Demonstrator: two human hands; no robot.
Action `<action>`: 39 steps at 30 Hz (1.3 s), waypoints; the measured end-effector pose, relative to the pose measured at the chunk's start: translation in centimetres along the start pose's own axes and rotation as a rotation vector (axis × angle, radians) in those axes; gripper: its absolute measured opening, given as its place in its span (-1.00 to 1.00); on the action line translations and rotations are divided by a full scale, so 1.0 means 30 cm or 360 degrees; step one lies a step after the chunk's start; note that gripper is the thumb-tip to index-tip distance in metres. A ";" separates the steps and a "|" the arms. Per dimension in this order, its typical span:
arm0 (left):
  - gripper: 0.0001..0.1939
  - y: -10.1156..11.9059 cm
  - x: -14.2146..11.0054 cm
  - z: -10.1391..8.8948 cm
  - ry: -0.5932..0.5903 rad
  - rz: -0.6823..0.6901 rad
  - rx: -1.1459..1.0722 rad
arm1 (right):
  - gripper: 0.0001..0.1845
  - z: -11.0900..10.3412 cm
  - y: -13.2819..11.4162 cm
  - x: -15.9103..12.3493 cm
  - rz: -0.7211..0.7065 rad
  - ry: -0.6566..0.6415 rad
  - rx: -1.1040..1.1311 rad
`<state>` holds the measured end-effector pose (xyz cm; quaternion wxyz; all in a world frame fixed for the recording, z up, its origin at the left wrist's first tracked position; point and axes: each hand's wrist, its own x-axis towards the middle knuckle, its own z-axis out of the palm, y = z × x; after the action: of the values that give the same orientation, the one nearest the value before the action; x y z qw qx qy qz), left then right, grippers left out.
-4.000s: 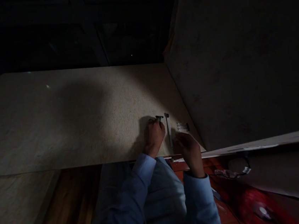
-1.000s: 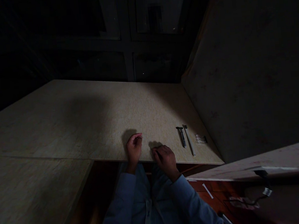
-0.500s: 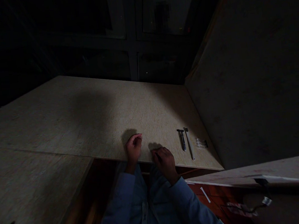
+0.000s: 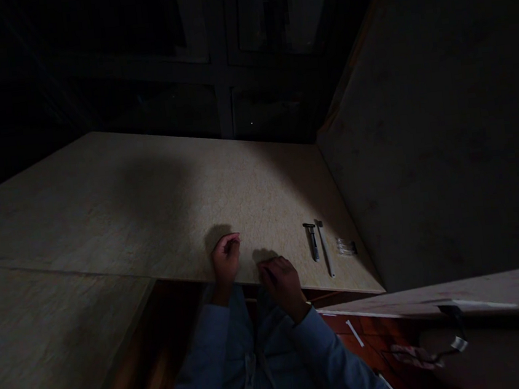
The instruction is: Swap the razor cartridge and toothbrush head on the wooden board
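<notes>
The frame is dim and grainy, nearly black across the top. Faint light pools at the centre of the tabletop (image 4: 240,184), where a broad, soft-edged shadow (image 4: 153,181) falls left of centre.

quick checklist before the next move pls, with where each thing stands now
1. Left hand empty: cannot tell, fingers curled, nothing visible in them.
2. Right hand empty: cannot tell, fingers curled and shadowed.
3. Razor lying on the table: ok.
4. Toothbrush on the table, right of the razor: ok.
5. Small clear items right of the toothbrush: ok; what they are, cannot tell.
6. Light good for fine detail: not ok, the scene is dim.
</notes>
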<state>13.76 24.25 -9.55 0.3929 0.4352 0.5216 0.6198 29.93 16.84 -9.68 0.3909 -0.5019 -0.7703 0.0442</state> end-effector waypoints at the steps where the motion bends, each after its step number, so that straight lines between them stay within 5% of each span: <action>1: -0.70 0.002 -0.001 0.000 -0.0006 -0.0004 -0.0007 | -0.77 0.003 -0.001 -0.001 0.0003 0.0010 -0.0020; 13: -0.69 0.005 -0.001 -0.004 -0.0052 -0.0037 -0.0074 | -0.78 -0.003 -0.008 0.005 0.0200 -0.0027 0.0129; 21: -0.68 0.005 0.008 -0.015 -0.0047 -0.0071 -0.0188 | -0.75 -0.148 0.007 -0.037 0.0561 -0.0022 0.0780; 25: -0.68 0.006 0.008 -0.023 -0.0087 -0.0082 -0.0196 | -0.74 -0.316 0.093 -0.063 0.0608 0.0033 0.0492; 31: -0.68 0.010 0.007 -0.025 -0.0100 -0.0071 -0.0153 | -0.60 -0.555 0.325 -0.069 0.0688 -0.0026 -0.0278; 34: -0.69 0.010 0.008 -0.024 -0.0096 -0.0044 -0.0142 | -0.57 -0.610 0.415 -0.062 0.0623 -0.0307 -0.0710; 39: -0.68 0.009 0.009 -0.023 -0.0094 -0.0067 -0.0161 | -0.47 -0.614 0.490 -0.049 0.0607 -0.0575 -0.0785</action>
<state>13.02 24.26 -9.32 0.4427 0.4216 0.4868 0.6239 52.97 16.91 -4.53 0.1002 -0.6999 -0.7069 0.0172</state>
